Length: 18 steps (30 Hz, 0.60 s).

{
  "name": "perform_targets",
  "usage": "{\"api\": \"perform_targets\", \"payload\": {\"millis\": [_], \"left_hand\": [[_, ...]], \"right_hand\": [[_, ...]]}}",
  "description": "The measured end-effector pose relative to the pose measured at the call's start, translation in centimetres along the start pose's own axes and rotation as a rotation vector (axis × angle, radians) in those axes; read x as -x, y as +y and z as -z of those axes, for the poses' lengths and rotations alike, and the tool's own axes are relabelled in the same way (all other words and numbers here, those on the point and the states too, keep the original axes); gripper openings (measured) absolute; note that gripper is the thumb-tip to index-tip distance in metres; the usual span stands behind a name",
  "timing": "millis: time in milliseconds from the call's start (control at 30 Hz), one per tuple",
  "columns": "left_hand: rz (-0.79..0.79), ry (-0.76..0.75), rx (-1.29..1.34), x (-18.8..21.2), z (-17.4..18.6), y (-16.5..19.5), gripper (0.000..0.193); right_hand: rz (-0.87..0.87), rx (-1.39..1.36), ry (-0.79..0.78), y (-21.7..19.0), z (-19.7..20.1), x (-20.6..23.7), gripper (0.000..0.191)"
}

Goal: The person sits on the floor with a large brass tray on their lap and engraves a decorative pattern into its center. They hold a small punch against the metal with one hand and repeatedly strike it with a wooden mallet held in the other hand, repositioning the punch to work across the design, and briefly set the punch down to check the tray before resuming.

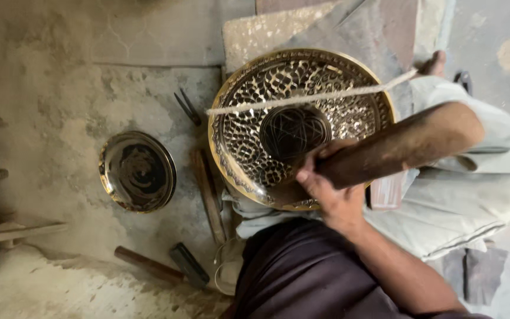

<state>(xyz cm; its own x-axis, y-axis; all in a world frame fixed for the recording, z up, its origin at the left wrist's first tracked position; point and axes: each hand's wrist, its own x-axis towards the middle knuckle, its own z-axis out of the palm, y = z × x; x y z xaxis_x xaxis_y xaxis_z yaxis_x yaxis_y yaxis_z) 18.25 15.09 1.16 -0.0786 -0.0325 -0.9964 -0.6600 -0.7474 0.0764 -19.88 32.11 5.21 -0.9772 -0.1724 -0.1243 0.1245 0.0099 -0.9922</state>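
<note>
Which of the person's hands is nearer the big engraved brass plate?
Right. The right hand is at the engraved brass plate, over its near rim; the left hand is out of view.

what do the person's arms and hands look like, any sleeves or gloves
Only one hand shows clearly; which side it is cannot be told. It is bare, with no glove, ring or watch visible. Its forearm is uncovered up to the picture's edge, so no sleeve shows. A second bare forearm crosses above it, its hand hidden. Dark purple-brown cloth lies below.
</note>
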Motion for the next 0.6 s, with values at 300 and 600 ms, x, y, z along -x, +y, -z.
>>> {"api": "perform_targets", "payload": {"millis": [300,600], "left_hand": [[-0.111,-0.114,0.276,-0.1,1.0,2.9,0.029],[-0.464,0.166,-0.673,-3.3,-4.2,-0.7,0.026]], "right_hand": [[-0.013,-0.319,-0.083,0.6,0.1,-0.5,0.045],[0.071,-0.009,0.070,2.5,1.5,0.2,0.035]]}}
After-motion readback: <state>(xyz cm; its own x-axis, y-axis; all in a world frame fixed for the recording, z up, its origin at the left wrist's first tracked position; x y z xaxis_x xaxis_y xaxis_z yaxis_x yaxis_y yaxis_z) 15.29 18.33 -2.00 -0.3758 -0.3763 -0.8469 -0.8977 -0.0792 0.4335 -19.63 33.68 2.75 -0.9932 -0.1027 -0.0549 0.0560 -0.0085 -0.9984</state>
